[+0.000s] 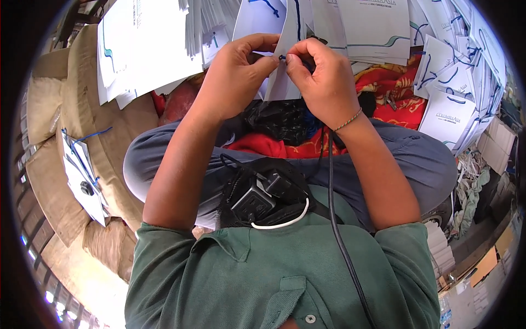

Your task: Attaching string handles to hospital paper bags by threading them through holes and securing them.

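Note:
A white paper bag [276,85] stands on edge in front of me, with a blue cord handle [298,19] along its upper part. My left hand [233,74] is closed on the bag's edge, some of its fingers hidden behind the paper. From the other side, my right hand [327,77] pinches the blue cord close to a small dark knot [282,57] at the paper. Both thumbs nearly meet at that knot. A black plastic bag [276,120] lies below the hands, between my crossed legs.
Flat white paper bags [145,55] are stacked at the far left, more [378,33] at the far right. Corded bags [449,118] pile up on the right. Red patterned cloth [392,90] lies beneath. Brown cushions [82,126] are at left. A black cable [335,219] crosses my chest.

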A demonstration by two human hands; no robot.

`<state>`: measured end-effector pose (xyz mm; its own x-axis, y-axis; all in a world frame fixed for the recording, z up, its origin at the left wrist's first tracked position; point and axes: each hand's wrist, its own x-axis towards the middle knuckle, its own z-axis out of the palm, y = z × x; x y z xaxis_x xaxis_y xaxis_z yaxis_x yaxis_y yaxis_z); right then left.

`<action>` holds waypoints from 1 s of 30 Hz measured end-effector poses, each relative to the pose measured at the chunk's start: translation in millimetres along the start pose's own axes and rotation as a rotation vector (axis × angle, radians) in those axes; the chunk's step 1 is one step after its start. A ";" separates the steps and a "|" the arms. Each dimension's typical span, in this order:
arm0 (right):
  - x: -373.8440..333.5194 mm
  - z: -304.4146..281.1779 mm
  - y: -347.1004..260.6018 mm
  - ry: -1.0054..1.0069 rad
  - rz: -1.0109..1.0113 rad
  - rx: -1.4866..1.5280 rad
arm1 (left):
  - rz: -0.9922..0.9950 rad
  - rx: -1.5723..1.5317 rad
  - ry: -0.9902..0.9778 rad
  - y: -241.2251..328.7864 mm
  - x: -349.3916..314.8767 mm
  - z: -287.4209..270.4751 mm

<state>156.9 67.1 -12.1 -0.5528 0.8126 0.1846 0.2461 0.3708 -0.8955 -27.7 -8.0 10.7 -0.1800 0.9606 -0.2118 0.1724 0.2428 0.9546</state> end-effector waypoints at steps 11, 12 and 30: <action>-1.6 8.2 -3.6 0.045 -0.002 -0.054 | -0.066 0.017 -0.104 2.3 0.2 -4.3; -1.6 8.2 -3.9 0.044 -0.003 -0.054 | -0.062 -0.030 -0.102 -0.7 0.8 -5.7; 2.9 -0.8 -3.6 0.016 -0.164 -0.117 | 0.089 0.100 0.104 4.7 0.9 -3.5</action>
<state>155.0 68.5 -8.1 -0.5808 0.7436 0.3312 0.2453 0.5478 -0.7998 -30.4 -6.4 15.7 -0.2582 0.9610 -0.0994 0.2867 0.1745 0.9420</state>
